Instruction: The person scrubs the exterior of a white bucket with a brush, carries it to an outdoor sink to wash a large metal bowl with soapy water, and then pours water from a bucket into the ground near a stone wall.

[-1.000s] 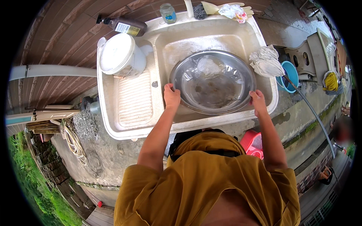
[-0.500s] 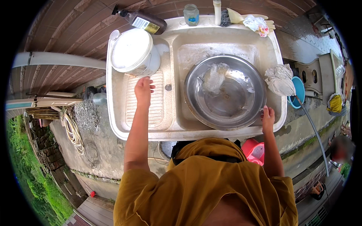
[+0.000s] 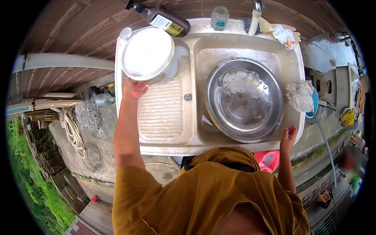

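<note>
Your left hand (image 3: 135, 89) has come off the basin's rim since a second ago and moved over to the white bucket (image 3: 148, 53), and your right hand (image 3: 289, 135) has left the rim too. That lidded bucket stands at the upper left of the sink, right above your left hand, whose fingers are partly spread at its lower edge; you cannot tell whether they grip it. Your right hand is released, fingers loosely bent, near the sink's lower right edge and apart from the steel basin (image 3: 227, 123). The basin sits in the bowl right of centre, with clear, shiny material inside.

Below the bucket you see the ribbed board (image 3: 160, 115) of the pale sink (image 3: 188, 131). Along the upper ledge are a dark pump bottle (image 3: 166, 23), a glass jar (image 3: 219, 17), the faucet (image 3: 255, 17) and a crumpled plastic bag (image 3: 284, 36). A greyish cloth (image 3: 300, 96) hangs at the right edge, beside a blue bucket (image 3: 314, 101). Farther out, you have a brown wall (image 3: 90, 27) at upper left, coiled hose (image 3: 72, 131) on the concrete floor (image 3: 105, 145) at left, and greenery (image 3: 39, 184) at lower left.
</note>
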Motion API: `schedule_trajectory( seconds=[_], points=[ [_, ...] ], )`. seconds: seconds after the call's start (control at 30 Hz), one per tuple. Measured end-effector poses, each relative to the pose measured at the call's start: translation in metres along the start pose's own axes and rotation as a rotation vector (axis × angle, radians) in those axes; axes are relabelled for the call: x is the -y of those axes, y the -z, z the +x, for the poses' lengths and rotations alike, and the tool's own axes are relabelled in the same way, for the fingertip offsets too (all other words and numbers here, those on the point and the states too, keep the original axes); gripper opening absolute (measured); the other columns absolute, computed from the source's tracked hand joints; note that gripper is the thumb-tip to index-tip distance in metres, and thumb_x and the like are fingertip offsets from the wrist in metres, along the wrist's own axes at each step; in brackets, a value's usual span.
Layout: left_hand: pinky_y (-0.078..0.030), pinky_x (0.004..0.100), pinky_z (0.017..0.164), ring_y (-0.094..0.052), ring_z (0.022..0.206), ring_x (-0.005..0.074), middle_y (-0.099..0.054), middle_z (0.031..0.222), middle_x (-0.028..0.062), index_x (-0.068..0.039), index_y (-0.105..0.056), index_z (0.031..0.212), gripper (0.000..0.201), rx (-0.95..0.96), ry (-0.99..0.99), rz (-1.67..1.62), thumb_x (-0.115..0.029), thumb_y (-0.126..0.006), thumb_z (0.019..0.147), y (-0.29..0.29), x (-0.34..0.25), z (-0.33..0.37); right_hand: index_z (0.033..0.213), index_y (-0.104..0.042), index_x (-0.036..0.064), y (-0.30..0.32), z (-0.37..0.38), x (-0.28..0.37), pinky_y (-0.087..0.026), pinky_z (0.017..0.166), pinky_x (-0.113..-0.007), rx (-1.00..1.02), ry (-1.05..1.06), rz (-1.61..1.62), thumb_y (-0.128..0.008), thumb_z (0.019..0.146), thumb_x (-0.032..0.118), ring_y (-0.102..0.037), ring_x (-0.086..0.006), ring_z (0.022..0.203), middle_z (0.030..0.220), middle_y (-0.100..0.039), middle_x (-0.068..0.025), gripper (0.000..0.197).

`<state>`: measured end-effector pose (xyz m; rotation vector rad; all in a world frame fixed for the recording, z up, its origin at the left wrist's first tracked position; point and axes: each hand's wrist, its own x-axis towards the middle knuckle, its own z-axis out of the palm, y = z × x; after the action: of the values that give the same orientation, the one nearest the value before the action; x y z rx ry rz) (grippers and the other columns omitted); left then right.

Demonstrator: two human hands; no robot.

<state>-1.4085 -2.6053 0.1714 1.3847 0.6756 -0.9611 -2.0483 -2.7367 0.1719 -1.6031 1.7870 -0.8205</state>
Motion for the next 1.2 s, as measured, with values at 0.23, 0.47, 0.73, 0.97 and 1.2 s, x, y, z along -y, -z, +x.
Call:
schedule_trajectory(
  seconds=[0.23,0.47,0.73,0.97,1.2],
  points=[
    [-0.042,0.0299,0.056,-0.045,0.053,0.0129,-0.043,0.057,0.0007,-0.009,-0.041,0.065,0.024,0.252,-0.231,-0.21,-0.021,-0.042,0.086,0.0,-0.004,-0.042,0.11,-0.041,-0.0009,-0.008,-0.011,0.003,-0.041,0.066,-0.025,-0.001,-0.019,-0.05,-0.051,0.079,0.006,-0.046,-0.0135,0.075,0.094,-0.046,-0.0079,0.033],
    [-0.036,0.0257,0.051,-0.039,0.049,0.0111,-0.041,0.054,-0.0011,-0.007,-0.044,0.065,0.031,0.453,-0.214,-0.606,-0.031,-0.042,0.086,-0.058,-0.032,-0.092,0.108,-0.043,-0.0004,-0.028,-0.027,0.009,-0.042,0.066,-0.027,0.01,-0.075,-0.177,-0.051,0.078,0.006,-0.048,-0.0151,0.071,0.094,-0.047,-0.0091,0.031],
    [-0.015,0.0225,0.035,-0.016,0.035,0.0084,-0.021,0.041,-0.0044,-0.013,-0.032,0.054,0.034,0.511,-0.087,-0.455,-0.025,-0.038,0.086,-0.104,-0.068,-0.098,0.103,-0.045,-0.0005,-0.034,-0.041,0.004,-0.042,0.069,-0.03,0.067,-0.038,-0.324,-0.051,0.077,0.008,-0.049,-0.0187,0.074,0.09,-0.049,-0.0105,0.028],
    [-0.015,0.0218,0.034,-0.018,0.034,0.0077,-0.024,0.042,-0.0042,-0.013,-0.037,0.056,0.03,0.556,0.032,-0.282,-0.021,-0.042,0.085,-0.091,-0.081,-0.133,0.097,-0.048,0.0002,-0.033,-0.051,0.009,-0.041,0.066,-0.034,0.145,0.14,-0.548,-0.051,0.076,0.009,-0.05,-0.0232,0.074,0.087,-0.051,-0.0117,0.023],
    [-0.018,0.02,0.033,-0.023,0.035,0.0057,-0.029,0.046,-0.0051,-0.01,-0.043,0.064,0.021,0.534,-0.103,-0.014,-0.019,-0.046,0.083,-0.059,-0.066,-0.213,0.089,-0.05,0.0036,-0.029,-0.048,0.003,-0.037,0.067,-0.042,0.192,0.352,-0.605,-0.049,0.072,0.007,-0.048,-0.0336,0.077,0.082,-0.051,-0.0146,0.017]
  ],
)
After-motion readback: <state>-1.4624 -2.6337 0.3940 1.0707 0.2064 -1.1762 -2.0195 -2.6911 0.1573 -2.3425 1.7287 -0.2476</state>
